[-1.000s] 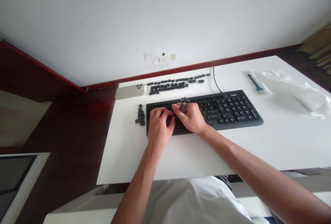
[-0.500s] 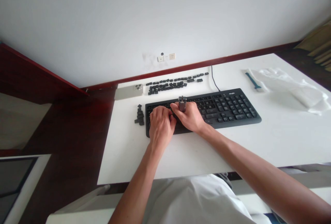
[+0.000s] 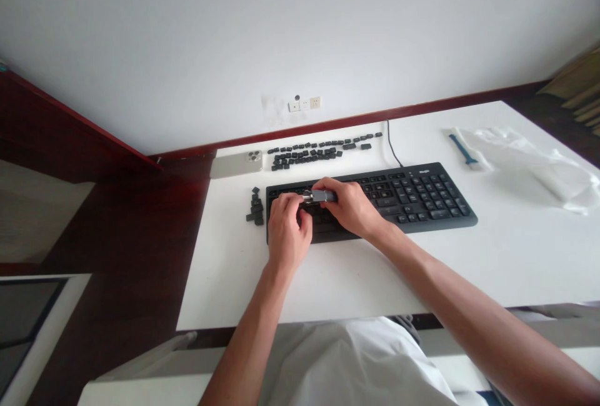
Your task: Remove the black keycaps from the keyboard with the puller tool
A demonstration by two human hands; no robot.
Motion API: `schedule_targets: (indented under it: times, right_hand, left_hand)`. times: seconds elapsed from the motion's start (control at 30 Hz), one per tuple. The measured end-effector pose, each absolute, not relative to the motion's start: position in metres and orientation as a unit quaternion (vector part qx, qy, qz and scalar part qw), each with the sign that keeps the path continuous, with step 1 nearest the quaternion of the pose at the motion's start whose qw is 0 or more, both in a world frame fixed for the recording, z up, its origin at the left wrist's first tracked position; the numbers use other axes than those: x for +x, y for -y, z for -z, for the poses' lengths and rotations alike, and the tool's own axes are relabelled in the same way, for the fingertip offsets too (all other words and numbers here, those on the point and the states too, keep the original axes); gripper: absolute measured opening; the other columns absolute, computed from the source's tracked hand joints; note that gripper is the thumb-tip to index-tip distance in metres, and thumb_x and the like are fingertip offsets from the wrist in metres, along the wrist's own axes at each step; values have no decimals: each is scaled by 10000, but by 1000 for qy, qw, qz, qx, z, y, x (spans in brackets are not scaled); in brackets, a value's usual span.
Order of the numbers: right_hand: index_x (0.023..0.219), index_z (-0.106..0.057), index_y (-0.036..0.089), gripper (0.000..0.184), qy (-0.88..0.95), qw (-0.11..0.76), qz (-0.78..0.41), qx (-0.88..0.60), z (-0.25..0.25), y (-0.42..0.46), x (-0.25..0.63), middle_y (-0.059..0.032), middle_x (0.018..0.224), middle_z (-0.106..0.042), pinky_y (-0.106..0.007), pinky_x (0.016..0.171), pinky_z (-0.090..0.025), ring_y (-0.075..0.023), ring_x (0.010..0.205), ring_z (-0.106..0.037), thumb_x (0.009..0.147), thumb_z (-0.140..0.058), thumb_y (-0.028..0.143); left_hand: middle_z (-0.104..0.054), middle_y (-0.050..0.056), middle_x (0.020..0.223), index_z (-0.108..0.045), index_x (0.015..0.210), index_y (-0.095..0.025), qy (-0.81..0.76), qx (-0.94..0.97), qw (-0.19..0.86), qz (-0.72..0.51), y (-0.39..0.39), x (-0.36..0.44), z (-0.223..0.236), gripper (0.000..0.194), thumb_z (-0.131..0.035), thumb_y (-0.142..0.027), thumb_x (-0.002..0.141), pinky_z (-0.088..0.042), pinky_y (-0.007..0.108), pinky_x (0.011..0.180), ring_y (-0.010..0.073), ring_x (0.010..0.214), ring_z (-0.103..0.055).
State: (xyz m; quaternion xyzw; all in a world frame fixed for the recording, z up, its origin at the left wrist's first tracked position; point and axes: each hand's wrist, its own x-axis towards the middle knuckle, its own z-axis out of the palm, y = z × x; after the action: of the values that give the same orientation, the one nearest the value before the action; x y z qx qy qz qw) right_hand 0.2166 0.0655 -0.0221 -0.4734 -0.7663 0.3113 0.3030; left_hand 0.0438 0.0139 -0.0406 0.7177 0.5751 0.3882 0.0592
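Note:
My right hand [image 3: 349,205] is closed round the dark grey handle of a keycap puller [image 3: 321,196] above the left half of a black keyboard [image 3: 435,197]. The puller lies roughly level, its metal end pointing left. At that metal end are the curled fingers of my left hand [image 3: 287,222], with the thumb bent below; whatever they pinch is hidden. Both hands cover much of the letter keys. Loose black keycaps [image 3: 309,155] stand in several rows behind the keyboard. A smaller cluster of keycaps [image 3: 255,209] sits to its left.
A phone [image 3: 235,165] lies face down at the table's back left. The keyboard cable [image 3: 394,147] runs to the back edge. On the right are a blue brush-like tool [image 3: 463,148] and a crumpled clear plastic bag [image 3: 539,162]. All rest on a white table [image 3: 356,287].
The keycap puller has turned from upright to nearly level, its metal end now toward my left hand. My left fingers have risen to meet it. The keycaps on the table look unchanged.

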Motion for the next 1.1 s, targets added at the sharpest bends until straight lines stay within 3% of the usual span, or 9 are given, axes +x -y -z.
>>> schedule_targets:
  times: [0.1,0.27,0.63,0.83,1.0,1.1]
  right_hand:
    - [1077,-713,217,355,787,286,-305,-454,24,-67,219,-14,976,-773,-238,747,-446,-174,819,-682,802,-563,51]
    - [1037,-725,192,286,809,241,-281,-456,21,-69,223,-37,910,-772,-257,752,-447,-201,818,-698,825,-594,50]
    - [1090,-717,210,332,837,205,-246,-444,14,-68,226,-47,976,-782,-269,766,-450,-229,879,-714,832,-601,37]
    - [1045,-729,194,275,842,155,-225,-465,6,-68,224,-45,814,-754,-277,700,-430,-222,760,-689,840,-613,51]
    - [1252,-692,213,470,839,158,-230,-467,5,-66,219,-47,915,-782,-292,764,-458,-240,841,-717,820,-632,35]
    - [1140,-719,205,370,837,145,-242,-469,4,-66,219,-41,863,-770,-284,740,-448,-228,810,-711,832,-611,32]
  left_hand:
    - [-660,71,1045,-618,1064,-213,-586,709,48,-390,-12,42,40,314,-518,4,860,-518,391,936,247,1026,-611]
    - [-670,55,999,-621,1024,-209,-594,696,67,-398,-13,39,41,282,-511,-2,868,-522,367,890,234,966,-628]
    - [-701,47,1000,-648,1031,-219,-593,694,92,-399,-12,37,40,326,-503,18,861,-525,366,902,229,966,-652]
    - [-682,58,951,-649,975,-205,-601,705,61,-371,-12,37,43,279,-523,6,842,-540,377,856,245,929,-629]
    - [-680,72,968,-662,938,-199,-583,733,52,-347,-12,37,43,198,-571,-42,860,-549,405,889,259,957,-610]
    - [-676,79,990,-660,958,-194,-583,737,52,-337,-12,38,42,177,-591,-64,862,-544,418,910,263,976,-599]
